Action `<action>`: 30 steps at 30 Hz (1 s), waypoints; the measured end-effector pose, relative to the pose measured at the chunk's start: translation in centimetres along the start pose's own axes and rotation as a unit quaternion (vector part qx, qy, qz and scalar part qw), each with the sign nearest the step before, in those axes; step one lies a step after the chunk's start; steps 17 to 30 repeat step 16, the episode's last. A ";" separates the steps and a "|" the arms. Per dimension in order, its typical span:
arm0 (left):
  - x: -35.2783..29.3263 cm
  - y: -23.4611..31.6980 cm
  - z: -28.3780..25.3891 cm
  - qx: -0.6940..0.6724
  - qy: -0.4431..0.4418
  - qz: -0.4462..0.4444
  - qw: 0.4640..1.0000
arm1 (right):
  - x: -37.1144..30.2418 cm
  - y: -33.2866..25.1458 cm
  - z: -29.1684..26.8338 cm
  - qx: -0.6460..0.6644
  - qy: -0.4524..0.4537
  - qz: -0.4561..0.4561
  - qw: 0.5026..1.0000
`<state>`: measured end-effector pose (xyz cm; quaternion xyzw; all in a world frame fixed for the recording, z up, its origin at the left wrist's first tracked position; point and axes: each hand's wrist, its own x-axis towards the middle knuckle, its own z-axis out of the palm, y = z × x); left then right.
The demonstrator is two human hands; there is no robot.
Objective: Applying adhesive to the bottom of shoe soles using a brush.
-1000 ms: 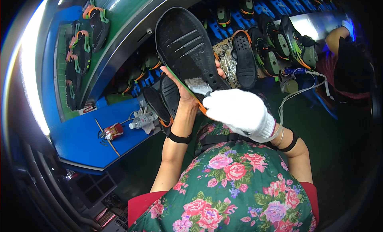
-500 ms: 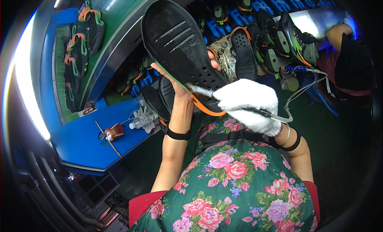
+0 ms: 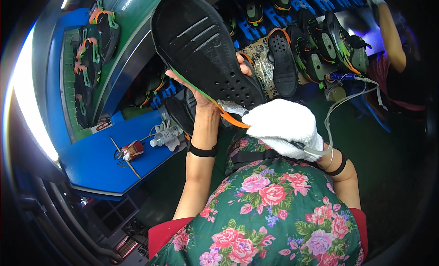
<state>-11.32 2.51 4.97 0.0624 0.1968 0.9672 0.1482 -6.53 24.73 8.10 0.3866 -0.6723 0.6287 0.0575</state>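
Observation:
My bare left hand (image 3: pixel 206 103) grips a large black shoe sole (image 3: pixel 194 44) with a green and orange edge, its fingers wrapped round both sides. The hollow inner face of the sole, with ridges and small holes, is turned toward me. My right hand (image 3: pixel 286 131), in a white knit glove, is closed round a brush whose handle is mostly hidden. The pale brush head (image 3: pixel 231 107) lies against the sole's inner edge near the orange part. A thin clear hose (image 3: pixel 327 117) runs from behind the glove toward the right.
On the blue table (image 3: pixel 100 170) at left lie a plastic bottle (image 3: pixel 164 136) and a small red packet (image 3: pixel 132 150). Another black sole (image 3: pixel 283 60) and several dark shoes (image 3: pixel 340 44) stand beyond my hands. A co-worker's arm (image 3: pixel 391 37) reaches in at far right.
The sole and my left hand have shifted slightly up and left. The brush head has moved a little along the edge, and my gloved hand has turned. The co-worker's arm has reached farther away.

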 end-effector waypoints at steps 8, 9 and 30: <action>0.2 0.9 0.2 0.037 -0.011 -0.029 0.999 | 0.0 -0.1 0.1 0.049 0.018 0.039 0.998; 0.2 0.8 0.4 0.029 -0.012 -0.016 0.999 | 0.0 -0.1 0.1 0.045 0.009 0.030 0.998; 0.6 1.8 -1.1 0.079 -0.075 -0.001 0.994 | -0.3 0.1 0.3 0.030 -0.003 0.034 0.999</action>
